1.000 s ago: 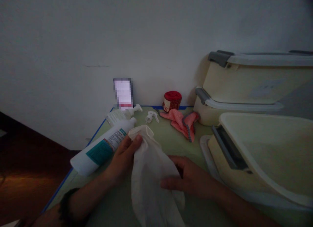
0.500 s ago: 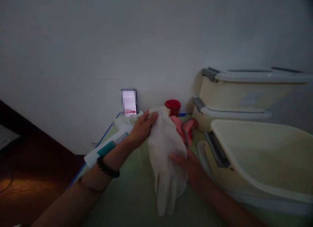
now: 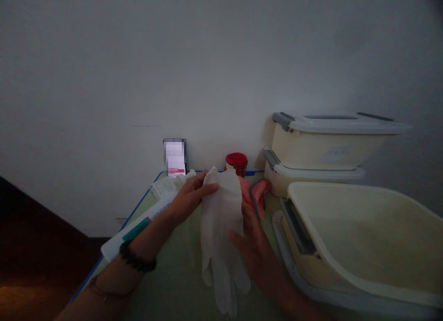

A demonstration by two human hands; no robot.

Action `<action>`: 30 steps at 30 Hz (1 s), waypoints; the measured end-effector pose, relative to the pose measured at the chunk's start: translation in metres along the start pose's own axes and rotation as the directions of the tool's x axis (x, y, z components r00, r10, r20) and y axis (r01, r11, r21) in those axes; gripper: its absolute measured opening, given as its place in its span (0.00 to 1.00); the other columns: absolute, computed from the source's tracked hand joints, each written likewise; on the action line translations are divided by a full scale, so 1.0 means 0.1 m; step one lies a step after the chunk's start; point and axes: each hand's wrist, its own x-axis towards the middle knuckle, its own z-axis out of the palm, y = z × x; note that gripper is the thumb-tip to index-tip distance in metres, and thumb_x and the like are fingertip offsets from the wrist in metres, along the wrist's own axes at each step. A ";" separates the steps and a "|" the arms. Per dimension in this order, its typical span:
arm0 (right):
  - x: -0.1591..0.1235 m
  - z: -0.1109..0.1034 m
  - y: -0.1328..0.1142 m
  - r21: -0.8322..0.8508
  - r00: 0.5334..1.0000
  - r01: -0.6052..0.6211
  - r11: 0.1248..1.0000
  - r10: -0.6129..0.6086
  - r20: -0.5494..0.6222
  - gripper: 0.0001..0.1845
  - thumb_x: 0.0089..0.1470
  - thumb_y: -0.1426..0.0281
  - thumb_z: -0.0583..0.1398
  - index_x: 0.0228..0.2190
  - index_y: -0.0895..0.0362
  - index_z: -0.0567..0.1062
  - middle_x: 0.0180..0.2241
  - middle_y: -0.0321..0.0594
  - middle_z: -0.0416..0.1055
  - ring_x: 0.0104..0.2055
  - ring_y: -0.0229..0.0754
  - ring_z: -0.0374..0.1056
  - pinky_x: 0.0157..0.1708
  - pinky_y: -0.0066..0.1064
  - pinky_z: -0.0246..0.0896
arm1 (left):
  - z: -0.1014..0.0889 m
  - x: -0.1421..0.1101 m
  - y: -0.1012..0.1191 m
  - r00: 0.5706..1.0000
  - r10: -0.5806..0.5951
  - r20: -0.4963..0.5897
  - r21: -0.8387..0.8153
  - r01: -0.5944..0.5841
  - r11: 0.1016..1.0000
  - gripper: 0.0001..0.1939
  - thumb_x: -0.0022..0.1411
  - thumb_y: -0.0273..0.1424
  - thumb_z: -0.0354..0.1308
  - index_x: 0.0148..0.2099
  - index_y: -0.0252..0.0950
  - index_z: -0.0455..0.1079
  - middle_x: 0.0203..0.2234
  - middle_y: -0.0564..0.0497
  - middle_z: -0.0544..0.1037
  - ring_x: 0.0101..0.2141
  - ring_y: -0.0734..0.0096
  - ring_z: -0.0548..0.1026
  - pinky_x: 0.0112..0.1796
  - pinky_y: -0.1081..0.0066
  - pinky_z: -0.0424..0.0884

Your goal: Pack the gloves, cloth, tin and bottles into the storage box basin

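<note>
glove (image 3: 221,215) lifted, open tub (image 3: 363,228), lidded boxes (image 3: 318,148) behind

Through my remote view, I cannot see the fingertips of the left hand (image 3: 188,196), as the white glove (image 3: 221,219) hides them and also part of the pink cloth (image 3: 261,194). The left forearm (image 3: 152,240) covers some of the white bottle (image 3: 114,242). The phone (image 3: 175,157) shows me a blurred screen; the right edge cuts the open bin (image 3: 346,188).

Head camera; faces wall (image 3: 214,62), down over tabletop (image 3: 166,284)
</note>
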 end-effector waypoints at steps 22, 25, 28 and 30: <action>0.85 0.16 -1.07 0.120 0.931 0.265 0.957 -0.222 -0.289 0.24 0.48 0.57 0.58 0.46 0.50 0.61 0.39 0.37 0.62 0.38 0.38 0.64 0.32 0.28 0.62 | 0.17 0.08 0.73 0.969 0.235 -0.075 0.126 -0.225 0.966 0.08 0.49 0.32 0.60 0.34 0.36 0.67 0.22 0.56 0.70 0.21 0.77 0.68 0.22 0.78 0.63; 0.84 0.09 -1.10 0.090 0.945 0.243 0.966 -0.215 -0.248 0.21 0.48 0.58 0.58 0.43 0.50 0.64 0.39 0.38 0.63 0.38 0.39 0.64 0.33 0.30 0.62 | 0.12 0.08 0.75 0.976 0.210 -0.048 0.070 -0.207 0.976 0.06 0.50 0.30 0.59 0.33 0.36 0.68 0.23 0.56 0.71 0.22 0.78 0.68 0.23 0.79 0.63; 0.82 0.07 -1.15 0.085 0.953 0.234 0.969 -0.211 -0.219 0.18 0.48 0.57 0.57 0.40 0.51 0.65 0.40 0.39 0.64 0.39 0.40 0.64 0.33 0.30 0.62 | 0.13 0.08 0.76 0.978 0.206 -0.017 0.053 -0.205 0.977 0.06 0.50 0.29 0.59 0.34 0.36 0.69 0.23 0.56 0.72 0.23 0.78 0.69 0.24 0.79 0.64; 0.79 0.11 -1.16 0.081 0.964 0.218 0.973 -0.202 -0.175 0.19 0.48 0.57 0.57 0.41 0.51 0.65 0.42 0.39 0.64 0.39 0.40 0.64 0.33 0.30 0.62 | 0.14 0.06 0.76 0.977 0.213 -0.018 0.052 -0.212 0.976 0.08 0.50 0.29 0.59 0.36 0.37 0.68 0.24 0.56 0.73 0.23 0.77 0.70 0.25 0.78 0.65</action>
